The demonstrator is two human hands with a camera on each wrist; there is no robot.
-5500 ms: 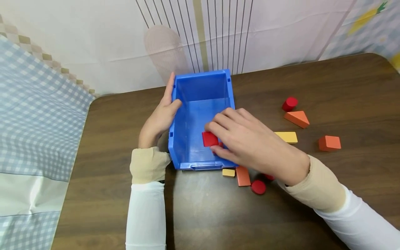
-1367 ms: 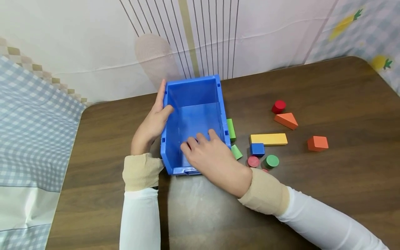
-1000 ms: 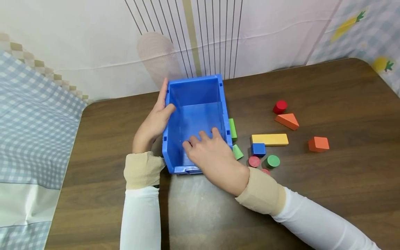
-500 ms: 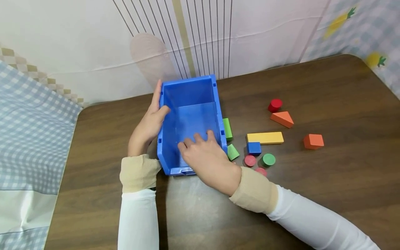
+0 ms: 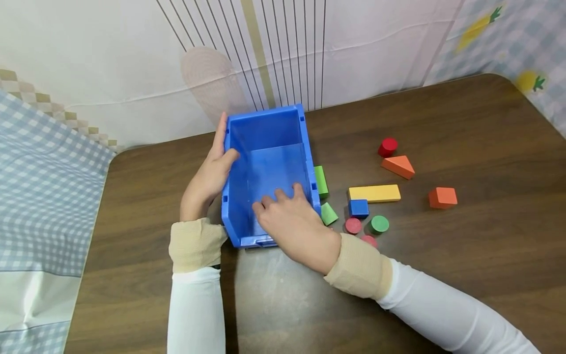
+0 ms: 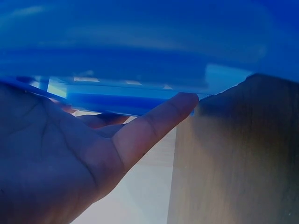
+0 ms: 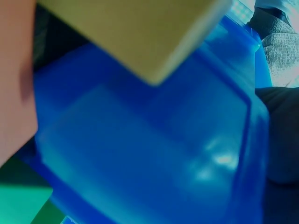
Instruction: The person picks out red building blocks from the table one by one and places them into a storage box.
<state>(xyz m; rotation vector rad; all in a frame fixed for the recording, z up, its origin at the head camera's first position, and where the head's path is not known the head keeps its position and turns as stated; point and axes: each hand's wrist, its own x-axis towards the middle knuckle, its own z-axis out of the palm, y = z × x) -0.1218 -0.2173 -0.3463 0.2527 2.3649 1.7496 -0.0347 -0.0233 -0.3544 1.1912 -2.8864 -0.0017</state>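
Note:
A blue plastic bin stands on the table, its lower front to me. My left hand holds its left wall, thumb over the rim and fingers along the outside; the left wrist view shows this hand against the blue side. My right hand lies over the front right corner, fingers bent down into the bin; its thumb is hidden from above. Two green blocks sit beside the right wall. In the right wrist view a yellow block and an orange block loom close before the bin.
Right of the bin lie a long yellow block, a blue cube, a green cylinder and pink-red discs. Farther off are a red cylinder, an orange triangle and an orange block. A printed cloth hangs behind.
Several seconds ago my right hand was inside the bin at red blocks; those no longer show there. It now lies over the front right corner. In the last second only the view shifts slightly.

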